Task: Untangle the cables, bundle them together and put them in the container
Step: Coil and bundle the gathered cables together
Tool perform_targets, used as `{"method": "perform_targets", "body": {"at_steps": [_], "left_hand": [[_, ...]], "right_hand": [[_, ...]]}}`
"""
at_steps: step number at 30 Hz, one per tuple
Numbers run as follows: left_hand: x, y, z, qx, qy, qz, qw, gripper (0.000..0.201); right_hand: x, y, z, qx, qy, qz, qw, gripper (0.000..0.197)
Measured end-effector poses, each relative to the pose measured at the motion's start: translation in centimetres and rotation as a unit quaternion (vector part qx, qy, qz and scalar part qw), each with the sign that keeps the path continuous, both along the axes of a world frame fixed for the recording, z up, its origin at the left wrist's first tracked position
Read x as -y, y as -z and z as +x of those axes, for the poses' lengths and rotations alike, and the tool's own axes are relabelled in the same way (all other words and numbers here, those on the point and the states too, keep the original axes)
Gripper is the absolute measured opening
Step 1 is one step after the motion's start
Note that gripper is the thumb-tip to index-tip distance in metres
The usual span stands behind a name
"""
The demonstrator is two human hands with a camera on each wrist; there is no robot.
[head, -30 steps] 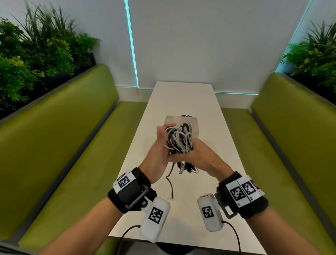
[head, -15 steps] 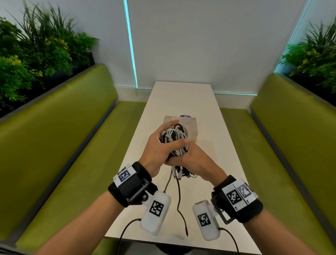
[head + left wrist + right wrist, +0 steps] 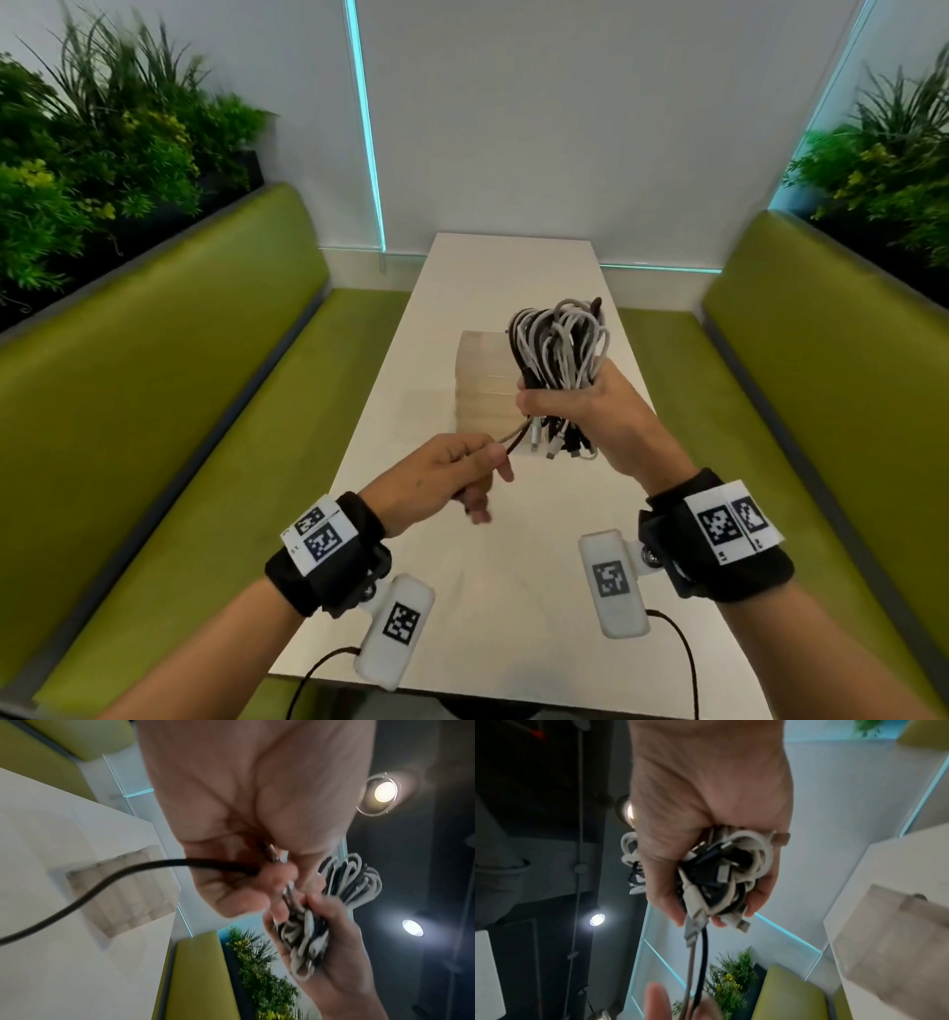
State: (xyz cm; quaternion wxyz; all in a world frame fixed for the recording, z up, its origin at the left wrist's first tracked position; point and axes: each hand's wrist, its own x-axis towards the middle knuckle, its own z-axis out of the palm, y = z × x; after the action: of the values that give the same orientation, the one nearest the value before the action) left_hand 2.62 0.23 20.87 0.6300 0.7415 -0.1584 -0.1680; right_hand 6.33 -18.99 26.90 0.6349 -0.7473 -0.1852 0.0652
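A bundle of looped white, grey and black cables [image 3: 560, 349] is held upright above the table. My right hand [image 3: 585, 406] grips it round the middle, with plug ends hanging below the fist [image 3: 721, 882]. My left hand [image 3: 462, 473], lower and to the left, pinches two loose ends, one black and one grey [image 3: 516, 439], that run taut from the bundle [image 3: 344, 882]. The clear container [image 3: 485, 390] stands on the white table [image 3: 462, 591] just behind and below both hands.
Green benches [image 3: 169, 390] line both sides of the narrow table, with another bench [image 3: 821, 390] on the right. Plants [image 3: 92, 154] sit behind the backrests. A white wall closes the far end.
My hands have come apart. The right one lifted the bundle up and to the right; the left one drew down and left, pulling two cable ends out of it.
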Motion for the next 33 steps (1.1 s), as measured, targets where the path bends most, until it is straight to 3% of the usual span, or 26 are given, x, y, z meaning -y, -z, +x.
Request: {"method": "perform_targets", "body": {"at_steps": [4,10,15,18,21,25,28,31,33], "left_hand": [[-1.7,-1.2,0.5,0.002,0.001,0.02,1.0,0.033],[-1.1,-1.9,1.2,0.104,-0.034,0.032,0.993,0.028],[0.6,-1.9,1.3,0.086,-0.119,-0.085,0.986,0.026],[1.7,-2.6,1.4,0.061,-0.163,-0.145,0.974,0.01],[2.1,-3.4,1.6,0.052,-0.163,-0.169,0.971,0.024],[2.2,-4.1,2.2,0.025,-0.172,-0.192,0.966,0.026],[2.6,-4.2,2.5,0.032,-0.183,-0.183,0.965,0.021],[2.9,-4.2,2.6,0.082,-0.186,-0.111,0.973,0.016],[2.4,-3.9,2.7,0.097,-0.168,-0.077,0.978,0.017]], "right_hand": [[1.5,-0.4,0.7,0.001,-0.02,-0.1,0.995,0.014],[0.9,0.3,0.3,-0.013,-0.121,-0.212,0.97,0.034],[-0.2,1.3,-0.1,-0.029,-0.083,-0.105,0.991,0.029],[-1.4,1.8,-0.6,-0.038,-0.045,-0.017,0.998,0.025],[-2.1,2.1,-1.2,-0.042,-0.013,0.041,0.998,0.019],[-2.3,1.8,-1.1,-0.042,-0.012,0.059,0.997,0.015],[-2.5,2.0,-0.7,-0.026,0.027,0.053,0.998,0.017],[-2.7,2.6,-0.4,-0.02,0.075,0.047,0.996,0.023],[-2.4,2.8,-0.2,-0.021,0.081,0.043,0.996,0.017]]}}
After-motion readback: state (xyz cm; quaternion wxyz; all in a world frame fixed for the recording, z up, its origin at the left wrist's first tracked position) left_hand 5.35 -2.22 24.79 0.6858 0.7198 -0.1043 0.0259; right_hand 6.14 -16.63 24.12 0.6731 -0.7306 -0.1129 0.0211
